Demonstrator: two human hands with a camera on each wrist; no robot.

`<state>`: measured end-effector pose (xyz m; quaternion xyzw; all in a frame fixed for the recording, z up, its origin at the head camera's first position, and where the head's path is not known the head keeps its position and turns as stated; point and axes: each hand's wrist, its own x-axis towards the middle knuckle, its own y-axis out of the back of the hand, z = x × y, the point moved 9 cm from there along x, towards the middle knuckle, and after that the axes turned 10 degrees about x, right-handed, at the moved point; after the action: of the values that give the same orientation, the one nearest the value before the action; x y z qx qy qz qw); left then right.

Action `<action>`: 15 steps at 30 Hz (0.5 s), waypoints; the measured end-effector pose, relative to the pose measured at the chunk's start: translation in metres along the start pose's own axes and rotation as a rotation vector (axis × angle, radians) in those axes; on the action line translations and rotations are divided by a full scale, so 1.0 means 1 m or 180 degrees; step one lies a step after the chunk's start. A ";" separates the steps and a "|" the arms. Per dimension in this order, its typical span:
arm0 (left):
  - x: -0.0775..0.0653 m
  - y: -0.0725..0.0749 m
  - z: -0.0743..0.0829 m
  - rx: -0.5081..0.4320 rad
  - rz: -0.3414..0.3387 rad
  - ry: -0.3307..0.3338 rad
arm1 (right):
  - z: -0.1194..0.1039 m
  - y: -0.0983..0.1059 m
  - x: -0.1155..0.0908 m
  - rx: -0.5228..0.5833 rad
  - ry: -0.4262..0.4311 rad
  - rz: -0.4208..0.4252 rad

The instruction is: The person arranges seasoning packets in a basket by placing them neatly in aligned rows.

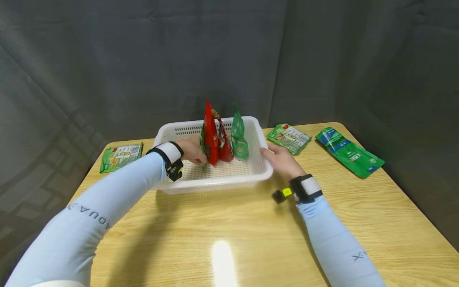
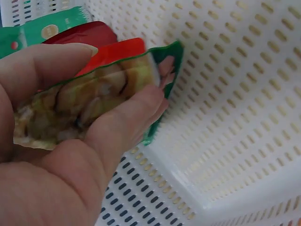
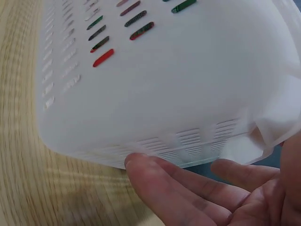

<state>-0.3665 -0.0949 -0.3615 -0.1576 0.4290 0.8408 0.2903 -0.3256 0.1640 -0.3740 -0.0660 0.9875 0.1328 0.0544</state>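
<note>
In the head view a white plastic basket holds several upright pouches. My left hand reaches into its left half and holds a green-edged food packet, thumb on one side and fingers on the other. That packet stands against a bright red pouch; a dark red pouch and a green pouch are further right. My right hand holds the basket's right end, thumb at the rim. In the right wrist view, its fingers lie along the outer wall.
A flat green packet lies on the wooden table left of the basket. Right of it lie another green packet and a green-and-blue pouch. A dark grey curtain hangs behind the table.
</note>
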 end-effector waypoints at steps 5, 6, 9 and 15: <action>0.003 -0.003 0.006 -0.0048 -0.0049 -0.0198 | 0.000 -0.001 0.000 -0.0002 -0.0002 -0.0039; 0.004 -0.003 0.006 -0.0079 -0.0044 -0.0232 | 0.000 -0.001 0.000 -0.0006 -0.0009 -0.0043; 0.010 -0.004 0.007 -0.0144 -0.0066 -0.0338 | 0.000 -0.001 0.000 -0.0038 -0.0034 -0.0062; 0.019 -0.007 0.012 -0.0257 -0.0133 -0.0530 | -0.001 0.000 0.000 -0.0067 -0.0003 -0.0069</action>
<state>-0.3769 -0.0750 -0.3688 -0.1076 0.3656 0.8613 0.3359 -0.3256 0.1640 -0.3728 -0.0772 0.9852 0.1426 0.0557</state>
